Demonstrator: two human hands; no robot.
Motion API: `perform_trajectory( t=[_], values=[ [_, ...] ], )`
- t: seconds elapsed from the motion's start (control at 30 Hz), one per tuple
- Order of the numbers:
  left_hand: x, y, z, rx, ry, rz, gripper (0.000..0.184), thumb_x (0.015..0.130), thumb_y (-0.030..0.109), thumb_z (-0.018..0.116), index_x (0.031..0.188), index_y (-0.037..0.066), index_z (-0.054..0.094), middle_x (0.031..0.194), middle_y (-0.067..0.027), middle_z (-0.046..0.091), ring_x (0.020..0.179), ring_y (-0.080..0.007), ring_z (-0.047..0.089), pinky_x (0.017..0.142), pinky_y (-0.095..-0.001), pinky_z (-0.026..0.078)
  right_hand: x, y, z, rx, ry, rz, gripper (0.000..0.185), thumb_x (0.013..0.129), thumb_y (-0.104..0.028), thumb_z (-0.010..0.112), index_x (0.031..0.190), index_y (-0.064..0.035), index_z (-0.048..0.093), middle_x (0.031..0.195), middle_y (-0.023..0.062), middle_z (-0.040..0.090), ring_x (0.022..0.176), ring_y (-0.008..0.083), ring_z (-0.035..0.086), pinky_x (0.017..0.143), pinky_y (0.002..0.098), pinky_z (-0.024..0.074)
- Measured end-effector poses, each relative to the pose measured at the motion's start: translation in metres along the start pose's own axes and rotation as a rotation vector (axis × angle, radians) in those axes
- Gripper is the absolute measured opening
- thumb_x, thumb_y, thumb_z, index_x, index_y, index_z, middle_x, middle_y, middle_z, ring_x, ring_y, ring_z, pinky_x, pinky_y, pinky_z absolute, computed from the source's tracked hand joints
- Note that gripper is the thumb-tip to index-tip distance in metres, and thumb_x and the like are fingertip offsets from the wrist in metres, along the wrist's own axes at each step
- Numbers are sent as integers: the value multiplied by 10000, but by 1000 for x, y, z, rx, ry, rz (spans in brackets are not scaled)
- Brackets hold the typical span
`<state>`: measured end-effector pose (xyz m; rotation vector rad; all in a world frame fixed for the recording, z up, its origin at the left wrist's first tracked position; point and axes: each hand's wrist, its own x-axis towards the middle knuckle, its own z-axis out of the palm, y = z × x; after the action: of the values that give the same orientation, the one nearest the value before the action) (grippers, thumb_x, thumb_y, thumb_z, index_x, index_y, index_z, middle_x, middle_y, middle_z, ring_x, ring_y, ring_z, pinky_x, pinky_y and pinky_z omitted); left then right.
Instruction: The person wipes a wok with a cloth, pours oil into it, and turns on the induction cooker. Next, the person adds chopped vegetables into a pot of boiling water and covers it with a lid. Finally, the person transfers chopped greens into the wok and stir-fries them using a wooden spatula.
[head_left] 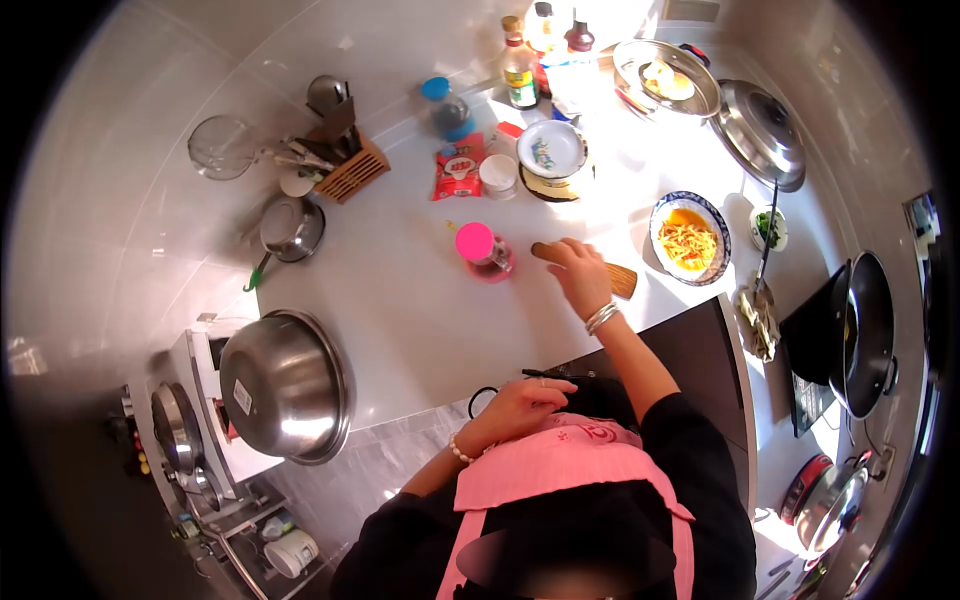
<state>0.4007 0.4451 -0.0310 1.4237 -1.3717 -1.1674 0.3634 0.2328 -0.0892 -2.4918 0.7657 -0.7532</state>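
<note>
1. Brown wooden utensil [623, 281], long and narrow, lies on the white countertop [390, 320] under the right hand [582, 280]. Its long axis runs slantwise, from the far left end to the near right end, and both ends show beyond the hand.
2. The right hand comes from the near right and crosses that axis at the middle, back upward, fingers bent over the wood. Whether they grip it or merely rest there (the palm is hidden) I cannot tell.
3. The left hand [520, 408] is farther off, by the front of the pink apron [560, 465], with fingers loosely bent; whether it pinches anything I cannot tell.
4. Beyond the utensil's left end, apart from it, is a clear jar with a round pink lid [475, 242], the closest neighbour on that side.
5. To the right and farther from the body is a blue-and-white patterned bowl [724, 238] of yellow-orange shredded food [687, 243], apart from the utensil's right end.
6. Farther out are a red printed packet [459, 170] and a white enamel dish [552, 149]. I see nothing standing between the right hand and the wood.
</note>
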Motion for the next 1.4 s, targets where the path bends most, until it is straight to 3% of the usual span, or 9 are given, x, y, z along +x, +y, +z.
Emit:
perform_trajectory(
  t=[0.27, 0.53, 0.67, 0.77, 0.87, 0.93, 0.97, 1.07, 1.4],
  values=[
    [32, -9, -8, -30, 110, -70, 78, 743, 35, 585, 802, 20, 633, 1063, -97, 638, 806, -242, 624, 708, -320, 486, -31, 39, 8, -388, -305, -41, 142, 673, -76, 630, 783, -57, 543, 826, 93, 514, 836, 258, 496, 751, 364, 396],
    [88, -27, -14, 744, 330, 184, 293, 671, 102, 677, 961, 94, 637, 1210, -82, 531, 1171, -333, 408, 1006, -444, 307, -66, 31, -32, -210, -435, -197, 152, 721, -91, 542, 868, -107, 574, 709, 62, 592, 707, 250, 598, 660, 372, 459],
    [93, -22, -5, 623, 45, -189, 291, 685, 135, 681, 965, 69, 641, 762, -46, 668, 680, -220, 636, 622, -313, 504, -88, -7, -83, -141, -382, -267, 137, 770, -169, 518, 897, -144, 565, 764, 8, 568, 804, 184, 572, 724, 327, 441],
    [105, -22, 5, 141, -277, -563, 319, 702, 162, 670, 1006, 72, 638, 704, -77, 658, 628, -234, 636, 572, -314, 492, -102, -1, -94, -222, -371, -336, 78, 743, -169, 563, 796, -122, 593, 762, -10, 594, 818, 188, 578, 776, 328, 430],
    [92, -34, 28, 485, 15, -294, 276, 706, 226, 655, 975, 168, 656, 754, -101, 648, 697, -255, 625, 607, -336, 480, -110, 18, -134, -182, 3, -461, 164, 738, -160, 576, 896, -119, 579, 776, 25, 571, 812, 201, 562, 748, 318, 433],
    [90, -6, 33, 695, 150, -93, 268, 696, 214, 669, 954, 148, 642, 745, -82, 639, 661, -263, 608, 584, -336, 469, -112, 48, -181, -243, -213, -16, 214, 723, -137, 623, 935, -109, 606, 866, 83, 603, 843, 245, 578, 767, 340, 453],
    [88, -1, 35, 704, 190, -52, 274, 691, 212, 675, 953, 143, 637, 742, -78, 635, 656, -263, 604, 579, -338, 467, -139, 76, -180, -152, 311, 196, 162, 756, -131, 624, 902, -63, 607, 896, 129, 609, 858, 305, 574, 753, 371, 474],
    [88, 17, 36, 750, 218, 46, 303, 676, 211, 695, 961, 136, 626, 731, -65, 626, 654, -251, 600, 570, -339, 462, -173, 165, -204, -476, 330, 634, 332, 771, -118, 625, 1087, -62, 541, 1088, 136, 561, 958, 319, 579, 788, 376, 480],
    [104, 30, 56, 889, 208, 262, 292, 670, 179, 705, 939, 115, 608, 781, -51, 631, 707, -253, 598, 596, -355, 468, -194, 177, -226, -507, -67, 1056, 272, 735, -289, 609, 969, -152, 632, 973, 102, 609, 868, 287, 622, 716, 392, 509]
  ],
)
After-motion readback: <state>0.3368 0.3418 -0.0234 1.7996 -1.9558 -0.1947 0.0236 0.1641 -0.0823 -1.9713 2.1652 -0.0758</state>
